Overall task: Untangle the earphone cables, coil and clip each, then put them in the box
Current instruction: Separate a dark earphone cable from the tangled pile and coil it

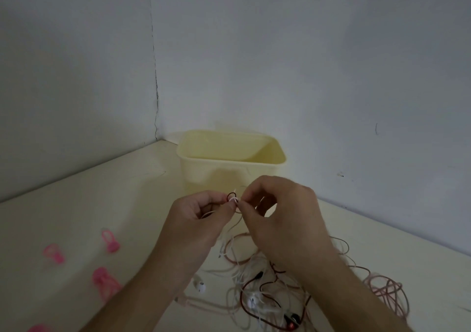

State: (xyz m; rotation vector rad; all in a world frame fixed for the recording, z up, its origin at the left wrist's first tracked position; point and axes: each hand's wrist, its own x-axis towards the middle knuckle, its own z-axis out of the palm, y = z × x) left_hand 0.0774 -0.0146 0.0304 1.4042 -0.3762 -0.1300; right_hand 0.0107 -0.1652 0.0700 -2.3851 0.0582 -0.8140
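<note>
1. Big picture first: a cream table [76, 217] pushed into a corner of grey walls, the light dim.
2. At the back sits the pale yellow box [230, 168], open-topped. Nothing shows inside it from here, though its floor is mostly hidden, so by my reckoning no cable has gone in yet.
3. Down front lies the tangle of earphone cables [267, 288], white, dark red and pink strands crossed over each other, earbuds poking out. A loose pink heap [384, 291] trails off to the right.
4. Both hands are up over the table, just in front of the box. The left hand [196, 219] has its fingers curled in, pinching a small knot [233, 199] where a white strand and a dark red loop cross.
5. The right hand [283, 217] meets it, fingertips nipping the same knot from the other side, strands hanging down to the pile.
6. Off to the left wait the pink clips [109, 241], about four of them, all lying unused.
7. So it looks like early going: untangling is under way, and the coiling, clipping and boxing all remain.
</note>
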